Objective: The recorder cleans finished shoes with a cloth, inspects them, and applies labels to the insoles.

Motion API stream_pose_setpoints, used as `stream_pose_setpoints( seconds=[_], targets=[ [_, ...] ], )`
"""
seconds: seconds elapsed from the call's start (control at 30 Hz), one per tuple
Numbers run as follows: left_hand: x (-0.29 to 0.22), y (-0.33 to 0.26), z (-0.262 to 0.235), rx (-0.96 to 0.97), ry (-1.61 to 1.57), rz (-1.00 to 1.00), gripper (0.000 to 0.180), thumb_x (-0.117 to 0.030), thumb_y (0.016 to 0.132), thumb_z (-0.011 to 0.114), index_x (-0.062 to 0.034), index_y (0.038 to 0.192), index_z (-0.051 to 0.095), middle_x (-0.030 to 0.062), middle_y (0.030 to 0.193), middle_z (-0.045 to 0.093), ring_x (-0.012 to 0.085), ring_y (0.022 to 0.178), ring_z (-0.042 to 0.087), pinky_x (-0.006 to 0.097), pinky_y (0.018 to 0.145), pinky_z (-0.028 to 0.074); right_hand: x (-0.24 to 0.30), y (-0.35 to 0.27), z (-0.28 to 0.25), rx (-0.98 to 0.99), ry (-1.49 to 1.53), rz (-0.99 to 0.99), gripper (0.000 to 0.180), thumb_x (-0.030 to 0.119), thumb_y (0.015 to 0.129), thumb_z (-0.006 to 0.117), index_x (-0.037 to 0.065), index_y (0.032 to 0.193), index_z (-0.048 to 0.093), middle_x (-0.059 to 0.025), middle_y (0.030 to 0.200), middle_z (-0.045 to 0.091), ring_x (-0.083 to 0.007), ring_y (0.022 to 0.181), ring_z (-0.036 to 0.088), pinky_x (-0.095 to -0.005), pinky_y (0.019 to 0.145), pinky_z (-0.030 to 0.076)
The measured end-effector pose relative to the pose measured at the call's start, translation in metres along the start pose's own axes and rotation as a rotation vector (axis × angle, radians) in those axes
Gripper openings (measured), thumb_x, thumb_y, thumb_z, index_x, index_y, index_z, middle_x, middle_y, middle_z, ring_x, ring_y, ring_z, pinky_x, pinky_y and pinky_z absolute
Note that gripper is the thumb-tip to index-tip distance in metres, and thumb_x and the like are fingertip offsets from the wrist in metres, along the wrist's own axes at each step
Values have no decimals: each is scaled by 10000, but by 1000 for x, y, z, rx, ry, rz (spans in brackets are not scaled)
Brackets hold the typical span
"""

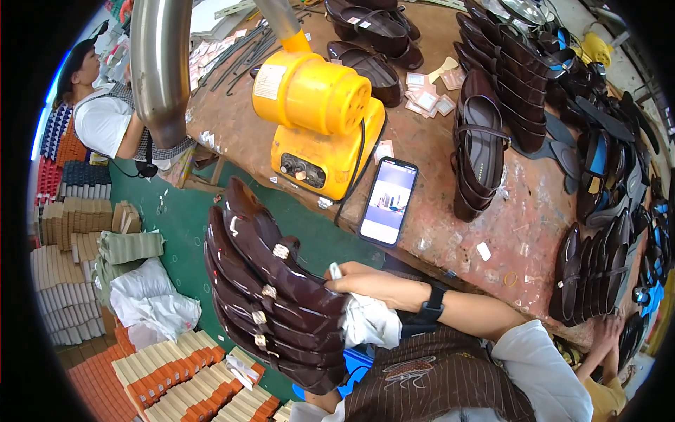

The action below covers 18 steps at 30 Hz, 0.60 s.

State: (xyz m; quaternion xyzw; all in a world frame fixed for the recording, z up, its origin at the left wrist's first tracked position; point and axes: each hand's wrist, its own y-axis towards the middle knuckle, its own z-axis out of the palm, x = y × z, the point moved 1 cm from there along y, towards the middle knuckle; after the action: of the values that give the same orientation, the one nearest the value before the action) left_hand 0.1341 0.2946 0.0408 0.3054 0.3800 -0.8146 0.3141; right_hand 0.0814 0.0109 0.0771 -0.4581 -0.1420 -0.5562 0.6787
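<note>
A stack of several glossy dark-brown strap shoes (274, 295) with small shiny buckles is held up, tilted, at the lower middle. My left forearm (323, 401) reaches up beneath it and bears it; the shoes hide my left hand and its fingers. At the heel end of the top shoe is my right hand (369, 283), closed round a white cloth (371, 320). A bit of the cloth pokes out between thumb and fingers. Hand and cloth are close against the shoes; exact contact is hard to tell.
A yellow blower machine (316, 119) and a phone (389, 202) lie on the worn workbench (520, 246), with more brown shoes (480, 148) to the right. A metal duct (160, 70) hangs at left. Boxes (169, 373) cover the floor. Others are a seated person (105, 119) and a co-worker's hands (605, 341).
</note>
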Motion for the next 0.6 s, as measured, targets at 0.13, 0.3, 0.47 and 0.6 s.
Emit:
stream_pose_setpoints(
  seconds=[0.13,0.3,0.47,0.6],
  targets=[
    [-29,52,59,-88,-13,148,787,-627,887,482,-50,1415,385,102,1390,475,294,1205,503,434,1041,410,15,-35,5,-92,402,93,168,232,896,664,73,855,627,0,765,615,-98,649,583,-235,596,470],
    [-73,132,116,-154,-43,343,781,-636,899,467,-57,1417,384,95,1400,467,288,1213,496,430,1046,406,10,-103,-49,-272,623,-1,125,158,912,607,34,901,592,-79,751,645,-162,666,640,-281,612,525],
    [-101,167,145,-160,-83,475,776,-643,909,454,-63,1419,383,89,1409,460,283,1219,491,426,1050,404,20,-148,-61,-657,616,-106,117,166,864,561,50,860,556,-76,669,589,-175,590,589,-270,566,491],
    [-115,198,158,74,-207,443,756,-641,910,457,-88,1421,389,92,1417,442,272,1225,481,419,1049,403,21,-160,-72,-720,583,-273,135,182,864,546,48,849,542,-76,649,567,-177,564,563,-262,568,478]
  ],
)
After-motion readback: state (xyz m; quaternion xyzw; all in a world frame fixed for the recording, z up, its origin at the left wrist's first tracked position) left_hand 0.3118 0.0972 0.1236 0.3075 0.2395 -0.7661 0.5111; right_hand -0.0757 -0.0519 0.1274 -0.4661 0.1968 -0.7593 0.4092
